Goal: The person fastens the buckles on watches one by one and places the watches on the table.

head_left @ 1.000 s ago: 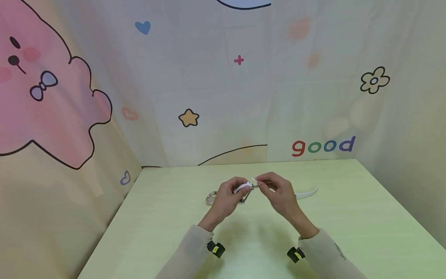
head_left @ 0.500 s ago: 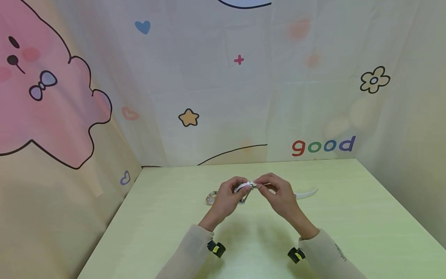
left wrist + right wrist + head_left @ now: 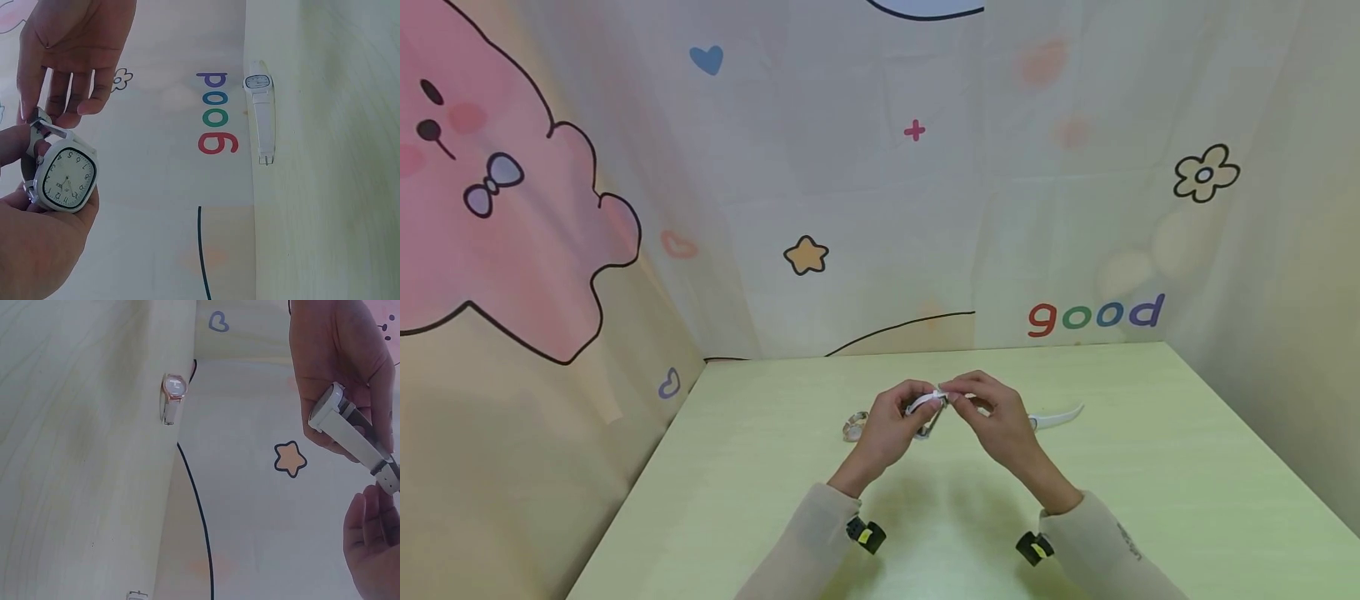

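Observation:
My left hand [image 3: 887, 423] grips a white wristwatch [image 3: 70, 177] with a squarish dial, and its strap is bent round into a loop. The thumb lies against the strap near the buckle [image 3: 41, 117]. My right hand [image 3: 998, 417] pinches the strap end at the buckle, close to the left fingertips. In the right wrist view the white strap [image 3: 357, 440] runs down from the watch case to the right fingers, which partly hide its end. Whether the strap end is through the buckle, I cannot tell.
A second watch with a rose-gold case [image 3: 174, 386] stands on the table [image 3: 775, 500], left of the hands. To the right lies another white watch [image 3: 264, 115], its strap stretched out. A printed curtain [image 3: 880, 192] hangs behind the table.
My right hand has moved slightly left, bringing its fingertips closer to the left hand. The strap tip that stuck up between the hands has lowered. The left hand stays put.

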The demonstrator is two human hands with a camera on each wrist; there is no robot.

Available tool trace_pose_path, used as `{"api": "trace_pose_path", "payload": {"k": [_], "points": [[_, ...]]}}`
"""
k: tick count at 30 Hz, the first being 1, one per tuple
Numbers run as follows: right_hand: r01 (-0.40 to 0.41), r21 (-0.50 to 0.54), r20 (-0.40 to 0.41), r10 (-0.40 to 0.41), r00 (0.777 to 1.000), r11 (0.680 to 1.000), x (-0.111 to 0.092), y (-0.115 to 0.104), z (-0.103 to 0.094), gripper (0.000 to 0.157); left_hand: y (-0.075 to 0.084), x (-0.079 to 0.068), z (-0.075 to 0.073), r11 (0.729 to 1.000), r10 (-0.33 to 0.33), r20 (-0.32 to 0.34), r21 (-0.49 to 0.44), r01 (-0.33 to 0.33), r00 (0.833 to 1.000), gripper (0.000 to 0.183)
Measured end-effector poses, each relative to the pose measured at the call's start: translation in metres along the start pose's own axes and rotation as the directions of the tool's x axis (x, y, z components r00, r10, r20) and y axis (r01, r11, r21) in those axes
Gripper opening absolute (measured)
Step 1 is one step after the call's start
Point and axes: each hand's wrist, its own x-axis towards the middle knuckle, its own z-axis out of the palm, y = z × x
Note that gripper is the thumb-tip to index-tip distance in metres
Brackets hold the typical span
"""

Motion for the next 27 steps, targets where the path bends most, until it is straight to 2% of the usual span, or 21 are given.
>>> {"api": "trace_pose_path", "payload": {"k": [5,9,14,18,24,27], "points": [[-0.026,0.026,-0.030,0.027,0.999,0.999,0.000,0.026,0.006,0.020,0.000,0.000,-0.001,1.000,-0.022,0.001,-0.019,0.022,1.000,0.026],[-0.067,0.038,-0.050,0.069,0.996,0.997,0.000,0.025,0.007,0.016,-0.001,0.000,-0.003,0.999,-0.034,0.003,-0.033,0.034,0.999,0.024],[-0.039,0.041,-0.051,0.041,0.998,0.998,0.000,0.025,0.007,0.012,-0.002,0.000,-0.004,0.999,-0.019,0.007,-0.031,0.020,1.000,0.025],[-0.015,0.027,-0.054,0.017,0.998,1.000,0.000,0.026,0.007,0.014,-0.001,0.000,-0.003,0.999,-0.010,0.010,-0.033,0.010,1.000,0.024],[-0.062,0.048,-0.070,0.065,0.995,0.997,-0.001,0.026,0.009,0.020,-0.001,0.000,-0.003,0.998,0.000,-0.006,-0.055,0.000,1.000,0.024],[-0.060,0.046,-0.080,0.064,0.995,0.997,0.000,0.025,0.009,0.018,-0.001,0.000,-0.003,0.998,0.005,-0.007,-0.059,-0.006,1.000,0.024]]}}
